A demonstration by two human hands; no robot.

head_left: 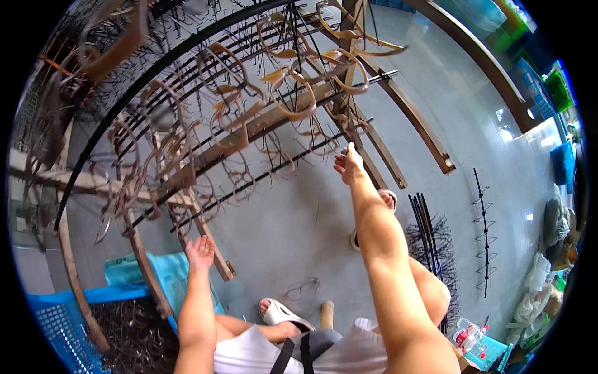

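Note:
Rows of tan and brownish eyeglass frames point(300, 100) hang from wire hooks on black rods across a wooden rack point(261, 118). My right hand point(350, 165) is raised just below the right end of these rods, its fingers curled in. Whatever lies at its fingertips is too small to make out. Lower on the left, my left hand point(200, 252) is held palm up with its fingers spread, beside a wooden foot of the rack. Nothing shows in it. The frames at the far left are blurred.
A blue basket point(59, 321) full of dark wire pieces stands at the lower left, by a light-blue crate point(168, 274). A single pair of eyeglass frames point(303, 288) lies on the floor. Black hooked rods point(430, 243) lie to my right; bags and plastic bins line the right edge.

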